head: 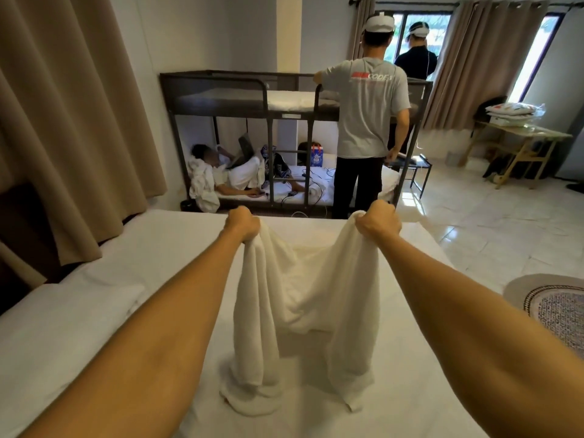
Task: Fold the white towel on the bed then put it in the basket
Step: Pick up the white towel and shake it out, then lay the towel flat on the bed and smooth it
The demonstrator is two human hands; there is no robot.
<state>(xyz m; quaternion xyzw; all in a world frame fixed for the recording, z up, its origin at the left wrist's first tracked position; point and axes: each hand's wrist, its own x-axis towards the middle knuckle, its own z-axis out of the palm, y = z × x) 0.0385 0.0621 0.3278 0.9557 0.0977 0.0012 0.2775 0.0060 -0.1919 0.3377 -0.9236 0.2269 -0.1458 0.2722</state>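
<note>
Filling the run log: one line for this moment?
left hand: gripping towel | right hand: gripping towel | towel: lifted, unfolded, bottom on bed | basket: unseen

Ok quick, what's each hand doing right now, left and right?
Left hand: closed in a fist, gripping one top corner of the white towel.
Right hand: closed in a fist, gripping the other top corner.

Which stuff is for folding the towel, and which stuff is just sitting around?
For the job: towel, bed, left hand, right hand.

Just around: bunk bed, curtains, rug, table. No basket clearly shows.
</note>
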